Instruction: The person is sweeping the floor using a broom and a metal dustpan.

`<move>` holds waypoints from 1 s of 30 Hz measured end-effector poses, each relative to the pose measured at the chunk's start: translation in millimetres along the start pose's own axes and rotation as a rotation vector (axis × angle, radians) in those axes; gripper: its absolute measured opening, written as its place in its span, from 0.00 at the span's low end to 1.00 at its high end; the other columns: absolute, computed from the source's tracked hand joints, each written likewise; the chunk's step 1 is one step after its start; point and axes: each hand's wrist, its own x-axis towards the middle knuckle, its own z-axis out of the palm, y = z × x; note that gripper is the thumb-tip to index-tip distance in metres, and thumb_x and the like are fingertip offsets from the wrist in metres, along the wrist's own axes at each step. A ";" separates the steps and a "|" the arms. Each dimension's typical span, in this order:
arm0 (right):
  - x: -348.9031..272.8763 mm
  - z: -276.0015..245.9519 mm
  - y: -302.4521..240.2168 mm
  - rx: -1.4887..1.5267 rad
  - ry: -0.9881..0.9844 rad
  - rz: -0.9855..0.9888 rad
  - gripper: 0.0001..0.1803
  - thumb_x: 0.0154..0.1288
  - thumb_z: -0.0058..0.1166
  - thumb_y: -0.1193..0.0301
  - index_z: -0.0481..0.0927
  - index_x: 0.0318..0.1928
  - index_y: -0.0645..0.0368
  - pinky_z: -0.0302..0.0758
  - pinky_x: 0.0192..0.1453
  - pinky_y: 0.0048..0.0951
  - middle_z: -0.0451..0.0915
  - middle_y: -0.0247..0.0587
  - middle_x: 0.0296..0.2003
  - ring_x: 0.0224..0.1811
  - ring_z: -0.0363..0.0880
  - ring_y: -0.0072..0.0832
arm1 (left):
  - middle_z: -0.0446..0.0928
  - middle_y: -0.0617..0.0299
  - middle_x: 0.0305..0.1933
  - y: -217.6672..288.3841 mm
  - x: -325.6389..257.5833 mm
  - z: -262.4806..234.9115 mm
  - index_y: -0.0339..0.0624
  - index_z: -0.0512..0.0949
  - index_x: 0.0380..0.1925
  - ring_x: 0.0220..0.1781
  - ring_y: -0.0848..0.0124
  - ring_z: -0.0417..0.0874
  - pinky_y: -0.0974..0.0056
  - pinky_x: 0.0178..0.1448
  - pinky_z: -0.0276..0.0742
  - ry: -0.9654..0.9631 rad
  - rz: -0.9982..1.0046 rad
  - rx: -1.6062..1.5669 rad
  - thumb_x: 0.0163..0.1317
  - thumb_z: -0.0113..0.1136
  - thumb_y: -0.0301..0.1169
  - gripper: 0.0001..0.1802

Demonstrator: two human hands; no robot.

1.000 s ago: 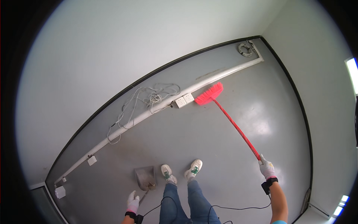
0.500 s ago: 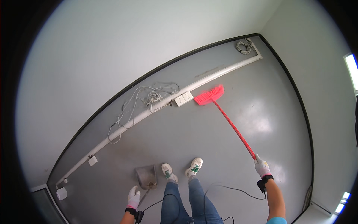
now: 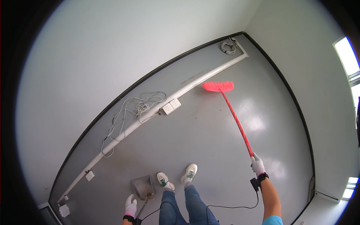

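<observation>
My right hand, in a white glove, is closed round the upper end of a red broom handle. The broom's pink-red bristle head is on the grey floor beyond the white socket block. My left hand, also gloved, is at the lower left with its fingers loosely apart and nothing visible in them. Just right of it, the thin handle of a grey dustpan runs down behind my wrist. Some brownish debris lies in the pan, near the handle.
A white cable duct crosses the floor diagonally, with a socket block against it. Tangled cables lie behind it, and a coiled cable is in the far corner. My shoes stand right of the dustpan. Small dark specks dot the floor.
The broom head has swung right, away from the socket block, and its bristles now face the far side. The view has shifted slightly. My left hand stays beside the dustpan handle.
</observation>
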 end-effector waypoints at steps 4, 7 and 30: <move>56.5 46.2 -35.4 0.295 -0.033 0.036 0.26 0.66 0.41 0.60 0.63 0.64 0.43 0.63 0.14 0.24 0.67 0.32 0.15 0.11 0.63 0.19 | 0.72 0.55 0.55 -3.1 -13.6 -7.4 0.36 0.68 0.56 0.56 0.66 0.72 0.66 0.60 0.65 0.025 -0.165 -0.073 0.57 0.51 0.24 0.24; 71.0 77.2 -41.6 0.331 -0.037 0.053 0.25 0.66 0.40 0.61 0.63 0.64 0.43 0.62 0.14 0.24 0.67 0.32 0.15 0.11 0.63 0.20 | 0.71 0.55 0.54 -3.1 -25.9 -15.3 0.37 0.66 0.58 0.44 0.72 0.74 0.70 0.48 0.71 0.061 -0.070 -0.019 0.58 0.51 0.23 0.25; -132.2 165.7 70.1 -0.089 -0.054 -0.028 0.26 0.66 0.40 0.58 0.60 0.64 0.44 0.73 0.39 0.40 0.78 0.53 0.30 0.33 0.79 0.45 | 0.73 0.59 0.54 -62.2 -17.4 -22.2 0.38 0.68 0.56 0.47 0.75 0.74 0.70 0.53 0.70 -0.048 0.149 0.076 0.58 0.52 0.25 0.23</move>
